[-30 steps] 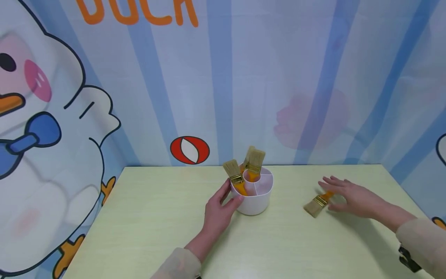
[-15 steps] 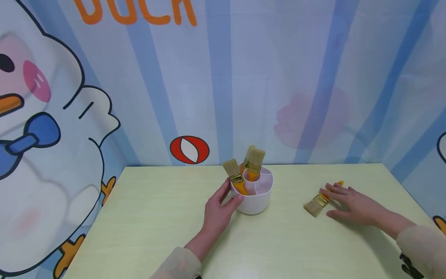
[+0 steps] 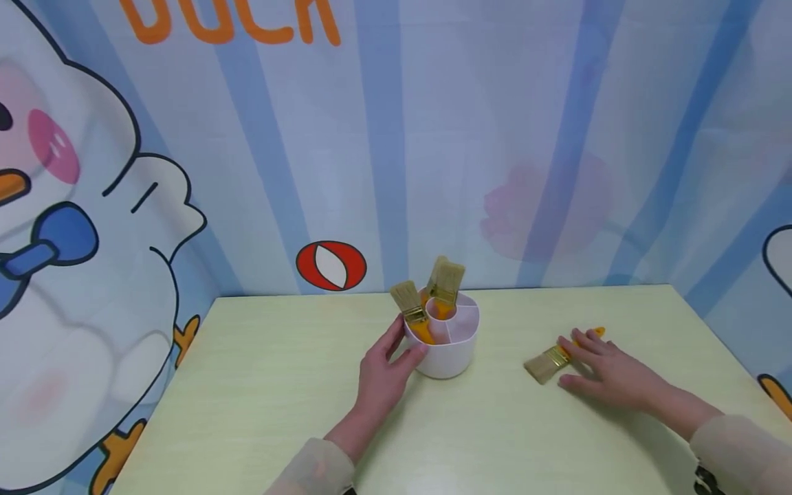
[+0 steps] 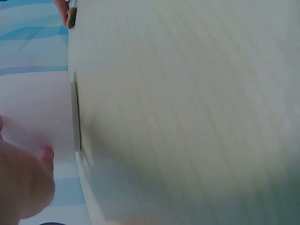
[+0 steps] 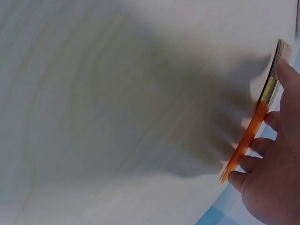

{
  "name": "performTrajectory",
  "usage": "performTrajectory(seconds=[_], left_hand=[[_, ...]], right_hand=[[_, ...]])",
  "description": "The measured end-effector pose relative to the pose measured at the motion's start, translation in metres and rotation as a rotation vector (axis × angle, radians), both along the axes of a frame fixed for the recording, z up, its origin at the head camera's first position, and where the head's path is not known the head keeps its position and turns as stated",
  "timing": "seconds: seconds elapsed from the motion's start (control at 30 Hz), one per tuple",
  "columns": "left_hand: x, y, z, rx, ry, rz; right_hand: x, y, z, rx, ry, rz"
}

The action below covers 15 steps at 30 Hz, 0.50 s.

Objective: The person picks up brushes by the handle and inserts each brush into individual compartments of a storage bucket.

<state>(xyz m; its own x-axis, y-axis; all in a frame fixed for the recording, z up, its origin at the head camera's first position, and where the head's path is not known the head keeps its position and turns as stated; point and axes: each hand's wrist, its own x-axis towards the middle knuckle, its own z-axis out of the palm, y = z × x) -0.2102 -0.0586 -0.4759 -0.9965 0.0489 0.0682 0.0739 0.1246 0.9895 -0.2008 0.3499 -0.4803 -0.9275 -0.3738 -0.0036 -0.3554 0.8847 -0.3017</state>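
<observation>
A white, roundish desk organizer [image 3: 447, 360] with divided compartments stands near the back of the table. Upright in it, bristles up, are a paintbrush [image 3: 408, 301] leaning left and two more beside each other at the middle. My left hand [image 3: 383, 375] holds the organizer's left side, thumb at the front; in the left wrist view its thumb [image 4: 47, 159] lies against the white wall. To the right, another flat paintbrush [image 3: 544, 364] with an orange handle lies on the table. My right hand [image 3: 612, 378] is over it, its fingers spread along the handle [image 5: 249, 133] in the right wrist view.
The pale wooden table [image 3: 278, 385] reaches back to a blue-and-white striped cloth backdrop [image 3: 427, 137] printed with a duck. More backdrop hangs close along the right edge.
My right hand has come lower and nearer over the loose paintbrush, its fingers now along the handle. The left hand stays on the organizer. The head view has turned slightly right.
</observation>
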Motion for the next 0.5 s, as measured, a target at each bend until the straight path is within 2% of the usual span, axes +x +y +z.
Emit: performTrajectory(seconds=[0.07,0.27,0.5], left_hand=[[0.0,0.0,-0.001,0.0,0.005,0.004],[-0.001,0.001,-0.002,0.002,0.004,0.005],[0.0,0.002,-0.001,0.003,0.004,0.008]], right_hand=[[0.005,-0.007,-0.001,-0.007,-0.021,-0.013],[0.021,-0.025,-0.001,-0.007,-0.005,-0.018],[0.039,-0.047,-0.002,0.048,0.009,-0.025]])
